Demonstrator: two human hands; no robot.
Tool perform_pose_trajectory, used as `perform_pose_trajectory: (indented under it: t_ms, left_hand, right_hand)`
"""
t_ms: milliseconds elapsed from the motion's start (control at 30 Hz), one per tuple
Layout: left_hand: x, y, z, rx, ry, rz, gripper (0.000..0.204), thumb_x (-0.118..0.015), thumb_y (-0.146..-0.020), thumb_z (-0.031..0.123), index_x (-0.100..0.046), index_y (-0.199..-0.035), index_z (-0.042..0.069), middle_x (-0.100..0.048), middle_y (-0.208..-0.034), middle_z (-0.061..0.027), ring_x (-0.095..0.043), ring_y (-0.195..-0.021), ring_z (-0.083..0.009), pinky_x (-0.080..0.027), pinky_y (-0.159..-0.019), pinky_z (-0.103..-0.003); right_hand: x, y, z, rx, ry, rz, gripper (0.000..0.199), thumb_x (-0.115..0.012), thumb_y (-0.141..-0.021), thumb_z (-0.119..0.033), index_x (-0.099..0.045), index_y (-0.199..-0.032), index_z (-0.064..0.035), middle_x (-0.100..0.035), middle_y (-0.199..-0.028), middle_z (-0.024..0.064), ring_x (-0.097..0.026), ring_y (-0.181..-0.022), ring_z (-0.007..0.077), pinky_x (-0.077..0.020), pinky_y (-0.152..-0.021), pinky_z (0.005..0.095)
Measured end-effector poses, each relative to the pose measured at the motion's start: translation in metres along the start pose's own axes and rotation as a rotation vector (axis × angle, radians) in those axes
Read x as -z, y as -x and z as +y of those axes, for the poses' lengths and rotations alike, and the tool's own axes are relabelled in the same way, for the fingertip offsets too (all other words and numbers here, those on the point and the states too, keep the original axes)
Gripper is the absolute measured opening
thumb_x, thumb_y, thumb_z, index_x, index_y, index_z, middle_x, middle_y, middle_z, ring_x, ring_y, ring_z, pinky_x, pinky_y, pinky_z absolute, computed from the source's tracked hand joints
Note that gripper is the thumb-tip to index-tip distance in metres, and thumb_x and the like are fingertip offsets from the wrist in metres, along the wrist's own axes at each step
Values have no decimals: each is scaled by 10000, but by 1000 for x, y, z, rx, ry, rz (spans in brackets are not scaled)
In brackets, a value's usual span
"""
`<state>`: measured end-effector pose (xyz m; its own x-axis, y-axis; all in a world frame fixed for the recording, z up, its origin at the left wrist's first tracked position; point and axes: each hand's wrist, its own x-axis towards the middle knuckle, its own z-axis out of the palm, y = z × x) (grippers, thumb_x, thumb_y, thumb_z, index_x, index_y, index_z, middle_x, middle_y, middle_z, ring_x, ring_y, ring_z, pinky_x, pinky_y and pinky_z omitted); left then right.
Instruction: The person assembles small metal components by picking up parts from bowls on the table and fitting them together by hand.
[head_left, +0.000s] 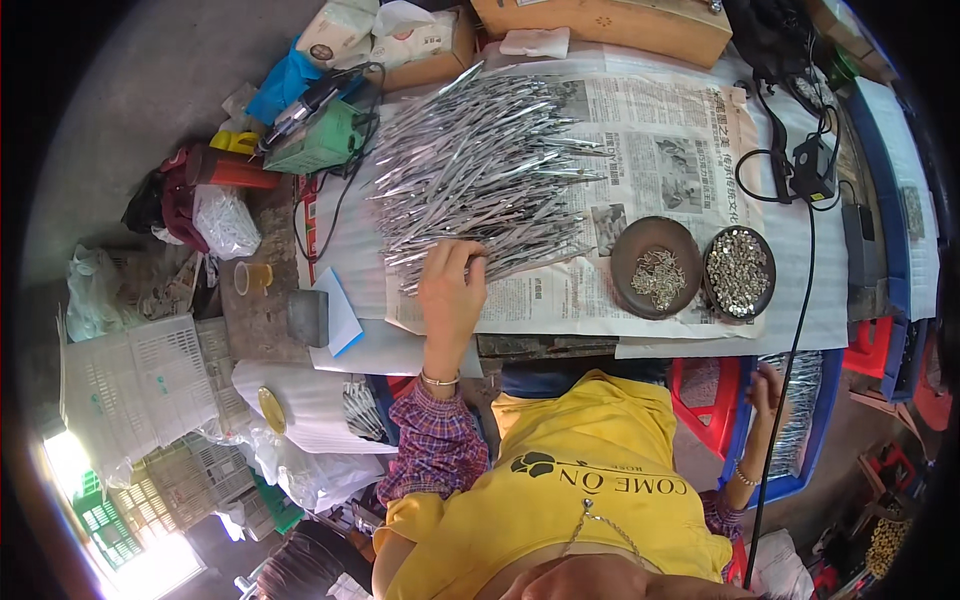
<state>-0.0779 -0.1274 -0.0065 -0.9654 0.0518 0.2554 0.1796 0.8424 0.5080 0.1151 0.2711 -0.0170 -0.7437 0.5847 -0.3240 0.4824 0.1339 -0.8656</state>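
A big heap of thin, pointed silver metal strips (490, 165) lies on newspaper on the table in front of me. My left hand (453, 285) rests at the heap's near edge, with its fingers bent and drawn together; whatever is between the fingertips is hidden. Lower at the right, my right hand (766, 390) hangs beside a blue crate (812, 465) that holds more silver strips. Its fingers look apart, and nothing shows in them. Right of the heap stand a brown bowl of small metal pins (626, 290) and a dark bowl of small round metal bits (768, 290).
A green box (318, 140) with a corded tool (305, 110) stands at the left. Nearer are a grey block (308, 317) and a yellowish cup (253, 278). A black cable (797, 330) runs down past my right hand. Red stools (706, 395) stand under the table edge.
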Motion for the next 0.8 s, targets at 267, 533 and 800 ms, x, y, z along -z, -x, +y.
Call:
perform_pose_trajectory:
  t_ms: [267,533,800]
  left_hand:
    - [-1,-3,21,52,270,11,86,-613,-718,0,-615,-798,31,-572,-741,-57,-544,-627,-187,-433,-574,-283]
    - [-8,18,82,15,632,-526,127,-649,-680,-16,-634,-803,14,-595,-706,-44,-516,-593,-101,-392,-538,-221]
    - [-35,28,122,-6,739,-760,88,-673,-710,4,-626,-782,-16,-592,-686,-34,-521,-569,-73,-392,-519,-198]
  right_hand:
    - [-89,17,-52,253,-45,-479,156,-573,-811,-1,-638,-952,11,-627,-847,72,-590,-743,116,-459,-628,222]
    - [-141,19,-77,111,-496,-806,287,-578,-817,33,-566,-1104,21,-544,-1081,87,-559,-900,130,-465,-767,241]
    - [-130,11,-56,118,-649,-651,223,-628,-822,-34,-610,-1040,10,-536,-1026,51,-536,-914,103,-465,-731,214]
